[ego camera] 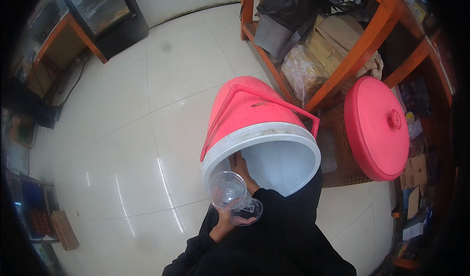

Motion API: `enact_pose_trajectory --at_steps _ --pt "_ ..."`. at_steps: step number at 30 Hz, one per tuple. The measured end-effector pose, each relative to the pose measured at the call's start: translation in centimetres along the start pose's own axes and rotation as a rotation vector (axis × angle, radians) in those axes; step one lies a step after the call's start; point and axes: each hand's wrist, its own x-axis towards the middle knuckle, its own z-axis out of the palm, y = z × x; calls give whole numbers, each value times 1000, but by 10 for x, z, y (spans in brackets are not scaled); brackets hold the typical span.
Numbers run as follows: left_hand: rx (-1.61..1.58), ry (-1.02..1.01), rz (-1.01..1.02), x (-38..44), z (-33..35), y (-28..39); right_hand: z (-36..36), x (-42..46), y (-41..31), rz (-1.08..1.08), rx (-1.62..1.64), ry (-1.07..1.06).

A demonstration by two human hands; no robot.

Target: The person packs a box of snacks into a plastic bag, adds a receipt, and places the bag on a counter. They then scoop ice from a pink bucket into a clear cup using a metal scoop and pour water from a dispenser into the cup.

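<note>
A pink insulated drink cooler (245, 101) with a white rim is tilted, its mouth facing me. Its pink carrying handle lies against the outer wall. My left hand (224, 219) grips clear plastic cups in front of the opening, one cup (227, 189) overlapping another clear cup (247, 213). My right hand (240, 167) reaches into the cooler, close to the left part of its white inner wall (284, 160). Its fingertips are partly in shadow, and whether they hold anything is unclear.
The round pink lid (374, 129) is at the right, above a woven brown surface (339, 178). An orange-framed rack (367, 44) holds wrapped bundles. A glass-door fridge (104, 15) stands far left. Someone's dark-clothed leg (35, 105) shows at the left; a cardboard box (65, 230) sits below.
</note>
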Motion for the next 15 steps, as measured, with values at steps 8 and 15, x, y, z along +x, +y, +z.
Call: enact_pose_trajectory --at_steps 8,15 --pt "51 -60 -29 10 7 3 -61 -13 -4 199 396 -249" --pt "72 1 -139 43 35 2 -164 -38 -78 289 340 -326"
